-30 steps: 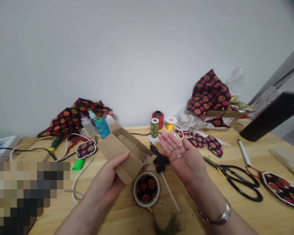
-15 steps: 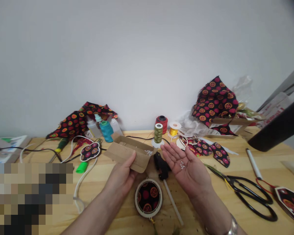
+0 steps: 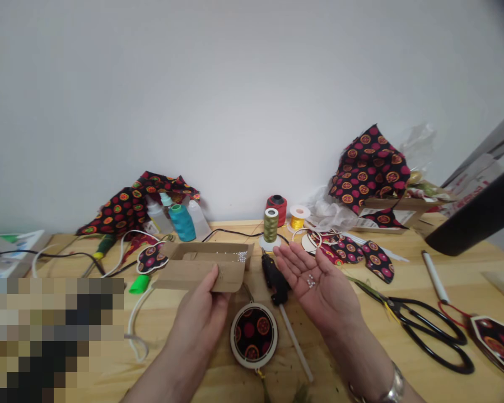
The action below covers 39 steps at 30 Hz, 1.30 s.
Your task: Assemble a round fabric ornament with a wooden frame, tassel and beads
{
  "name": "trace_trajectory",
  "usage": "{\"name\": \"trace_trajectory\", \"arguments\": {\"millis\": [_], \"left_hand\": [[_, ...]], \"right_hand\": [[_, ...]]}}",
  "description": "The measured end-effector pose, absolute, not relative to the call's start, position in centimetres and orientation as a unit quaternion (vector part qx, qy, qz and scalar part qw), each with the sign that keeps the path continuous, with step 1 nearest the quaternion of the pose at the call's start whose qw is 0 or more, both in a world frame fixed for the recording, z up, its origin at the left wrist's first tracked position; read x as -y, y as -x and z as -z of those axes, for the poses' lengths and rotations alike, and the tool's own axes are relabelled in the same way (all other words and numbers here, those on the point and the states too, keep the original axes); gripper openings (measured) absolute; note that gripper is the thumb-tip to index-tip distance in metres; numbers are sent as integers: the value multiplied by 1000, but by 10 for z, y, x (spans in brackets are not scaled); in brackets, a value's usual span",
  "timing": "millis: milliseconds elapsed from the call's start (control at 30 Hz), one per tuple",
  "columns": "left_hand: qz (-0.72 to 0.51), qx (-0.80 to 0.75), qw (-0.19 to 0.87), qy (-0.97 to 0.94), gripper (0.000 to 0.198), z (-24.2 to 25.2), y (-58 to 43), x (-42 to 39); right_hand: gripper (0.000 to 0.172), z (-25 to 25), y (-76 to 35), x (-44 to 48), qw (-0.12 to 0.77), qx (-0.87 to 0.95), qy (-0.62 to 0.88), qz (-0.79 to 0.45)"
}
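My left hand (image 3: 204,313) grips a shallow brown cardboard box (image 3: 231,277) by its near side, thumb over the wall. Small white beads (image 3: 241,256) are gathered at the box's right end, with a few scattered along its floor. Palm up and fingers stretched, my right hand (image 3: 330,302) has several white beads (image 3: 311,281) lying on the palm. Between my wrists a round wooden-framed disc (image 3: 254,337) with patterned fabric rests on the table. A black glue gun (image 3: 275,280) lies beside my right fingers, a white glue stick (image 3: 296,341) protruding from its rear.
Thread spools in teal (image 3: 182,222), olive (image 3: 271,225) and red (image 3: 276,207) stand at the back, near a yellow spool (image 3: 297,218). Black-handled scissors (image 3: 432,330) lie right, by a white pen-like stick (image 3: 435,277). Patterned fabric (image 3: 372,168) tops a carton. Cables cross the left.
The box has tilted back to nearly level and shifted slightly left and down with my left hand. The beads on my right palm stay there; that hand has barely moved.
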<state>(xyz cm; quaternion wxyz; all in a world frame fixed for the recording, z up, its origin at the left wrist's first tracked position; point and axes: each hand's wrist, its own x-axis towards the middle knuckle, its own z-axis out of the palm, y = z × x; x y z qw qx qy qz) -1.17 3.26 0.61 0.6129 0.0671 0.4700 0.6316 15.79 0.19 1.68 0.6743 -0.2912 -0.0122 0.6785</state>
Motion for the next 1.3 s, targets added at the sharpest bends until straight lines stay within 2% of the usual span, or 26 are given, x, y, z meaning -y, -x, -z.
{"name": "trace_trajectory", "arguments": {"millis": [100,433,700,867,1033,1167,1300], "left_hand": [[-616,-459,638,-54,20,-9,16,-37],[-557,-457,692,-49,31,-9,30,-39],[-569,-431,697,-63,28,-9,19,-58],[-488,-450,743,-82,34,-14,12,-33],[-462,-351,813,-52,46,-14,-10,-1],[-458,-313,831,46,42,-16,-28,16],[-445,-274,845,117,47,-19,-31,24]], "right_hand": [[52,-16,-157,-2,674,11,283,-683],[52,-15,-157,0,666,14,290,-687],[57,-16,-153,0,655,19,302,-692],[60,-16,-150,1,652,26,288,-701],[66,-23,-136,12,650,41,269,-710],[66,-23,-111,27,670,91,275,-684],[67,-9,-89,41,685,230,348,-597]]}}
